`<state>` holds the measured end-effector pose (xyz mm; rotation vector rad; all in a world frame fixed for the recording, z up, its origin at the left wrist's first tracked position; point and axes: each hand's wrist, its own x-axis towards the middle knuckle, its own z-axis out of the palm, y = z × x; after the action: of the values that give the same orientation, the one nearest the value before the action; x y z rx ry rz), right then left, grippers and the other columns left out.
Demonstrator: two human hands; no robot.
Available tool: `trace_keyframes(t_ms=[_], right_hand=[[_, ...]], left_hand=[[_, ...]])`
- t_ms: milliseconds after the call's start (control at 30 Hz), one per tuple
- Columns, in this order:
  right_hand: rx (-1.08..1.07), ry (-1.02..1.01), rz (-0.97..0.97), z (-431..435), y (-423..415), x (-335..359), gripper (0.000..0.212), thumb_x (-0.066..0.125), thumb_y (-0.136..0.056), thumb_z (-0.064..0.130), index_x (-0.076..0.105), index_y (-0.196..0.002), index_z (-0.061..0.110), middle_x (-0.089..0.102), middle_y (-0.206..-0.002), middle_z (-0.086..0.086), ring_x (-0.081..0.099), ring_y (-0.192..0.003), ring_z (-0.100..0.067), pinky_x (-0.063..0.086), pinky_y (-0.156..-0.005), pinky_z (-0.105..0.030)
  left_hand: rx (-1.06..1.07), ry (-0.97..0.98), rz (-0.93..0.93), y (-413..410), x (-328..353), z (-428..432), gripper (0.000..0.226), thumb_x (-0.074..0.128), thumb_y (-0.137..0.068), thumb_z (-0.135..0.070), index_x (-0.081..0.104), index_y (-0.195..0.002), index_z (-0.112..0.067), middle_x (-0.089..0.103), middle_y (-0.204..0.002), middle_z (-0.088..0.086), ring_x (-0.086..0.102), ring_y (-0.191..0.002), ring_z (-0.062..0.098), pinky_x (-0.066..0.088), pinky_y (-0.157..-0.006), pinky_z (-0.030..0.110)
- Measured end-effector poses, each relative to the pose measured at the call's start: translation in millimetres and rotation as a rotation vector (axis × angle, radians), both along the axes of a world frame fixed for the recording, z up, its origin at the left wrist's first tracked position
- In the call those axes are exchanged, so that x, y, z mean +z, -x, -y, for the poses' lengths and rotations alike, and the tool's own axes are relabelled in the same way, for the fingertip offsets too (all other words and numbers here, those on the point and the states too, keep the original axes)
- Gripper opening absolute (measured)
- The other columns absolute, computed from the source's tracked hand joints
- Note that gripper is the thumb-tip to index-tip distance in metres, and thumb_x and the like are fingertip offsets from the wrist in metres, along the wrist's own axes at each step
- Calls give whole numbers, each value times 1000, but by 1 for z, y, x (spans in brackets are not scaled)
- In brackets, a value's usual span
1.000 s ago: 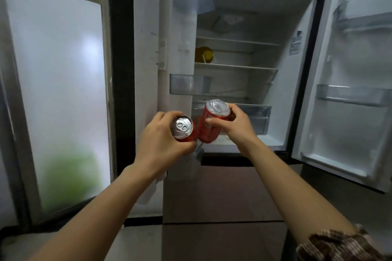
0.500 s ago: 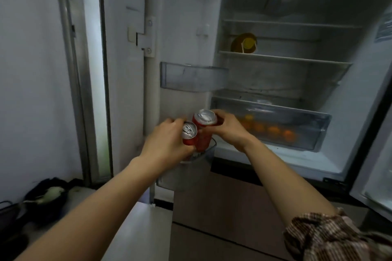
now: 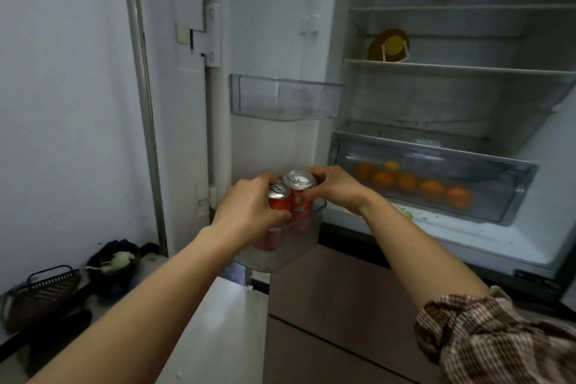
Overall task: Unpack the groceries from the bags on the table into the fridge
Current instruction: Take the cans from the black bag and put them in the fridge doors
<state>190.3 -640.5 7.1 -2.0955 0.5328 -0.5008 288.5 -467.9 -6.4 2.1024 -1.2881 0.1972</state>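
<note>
Hands grip red metal cans: left hand point(image 3: 249, 209) holds one can point(image 3: 280, 200), right hand point(image 3: 335, 188) another can point(image 3: 300, 188), bases blurred behind the clear plastic door bin point(image 3: 296, 243) below.

Dark wire basket point(image 3: 43, 291), black bag point(image 3: 104, 274) beside it, pale wall point(image 3: 62, 103)

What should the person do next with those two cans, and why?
Probably lower both into the door bin and let go: the left hand grips one can, the right hand the other can, both upright and partly inside it.
</note>
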Motion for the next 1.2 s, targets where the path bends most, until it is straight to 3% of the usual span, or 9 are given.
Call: trace_keyframes(t_ms=[167,333,433,533,667,767,900,1033,1200], right_hand=[[11,72,-43,-6,1,0,46,78,-62,-2,69,-106,10,73,-103,-10,68,-100,-25,54,-91,-41],[-13,121,-10,-11,4,-1,48,74,-66,-8,66,-112,6,70,-97,-7,63,-85,-14,55,-78,-29],[-51,142,-26,-14,7,0,62,72,-70,-6,57,-129,7,64,-106,-3,62,-97,-14,53,-80,-25],[-102,199,-9,-21,10,3,69,71,-74,-1,49,-139,10,58,-124,-6,56,-115,-17,46,-74,-13],[-152,312,97,-47,15,16,50,71,-81,12,58,-129,13,60,-119,-1,54,-115,-15,45,-86,-25],[-129,410,217,-81,15,26,37,72,-81,15,66,-117,14,64,-109,2,58,-103,-11,49,-86,-27],[-58,486,410,-137,2,30,22,72,-82,16,69,-103,16,66,-102,8,60,-91,-5,50,-71,-18],[85,551,436,-203,-38,23,20,70,-84,19,66,-104,18,63,-101,8,58,-89,-5,49,-72,-15],[185,611,267,-298,-120,-8,31,65,-87,22,62,-117,15,62,-117,0,56,-101,-12,49,-85,-26]], left_hand=[[0,-7,48,-3,-3,3,48,73,-70,-39,60,-112,-18,65,-107,8,61,-95,29,52,-79,41],[41,13,217,0,-15,3,36,60,-85,-34,59,-115,-14,49,-115,11,54,-102,31,46,-85,38],[28,26,227,2,-13,1,35,55,-88,-33,59,-117,-15,53,-113,11,55,-101,30,46,-82,37],[7,44,207,4,-9,-3,32,54,-86,-33,62,-112,-16,59,-105,9,57,-96,28,48,-77,37],[-49,206,205,6,-3,-22,30,55,-87,-28,65,-112,-15,62,-108,6,60,-97,24,51,-81,38],[-96,403,315,1,2,-53,34,52,-86,-27,64,-114,-12,60,-115,6,59,-102,20,49,-84,27],[-19,549,374,-26,0,-107,30,51,-86,-22,64,-109,-9,59,-109,9,57,-99,20,47,-79,24],[151,458,313,-66,-12,-172,28,58,-86,-16,62,-113,-13,56,-112,7,53,-95,16,48,-73,26],[364,365,211,-120,-34,-285,29,58,-87,-16,60,-116,-18,52,-115,4,53,-103,20,45,-78,29]])
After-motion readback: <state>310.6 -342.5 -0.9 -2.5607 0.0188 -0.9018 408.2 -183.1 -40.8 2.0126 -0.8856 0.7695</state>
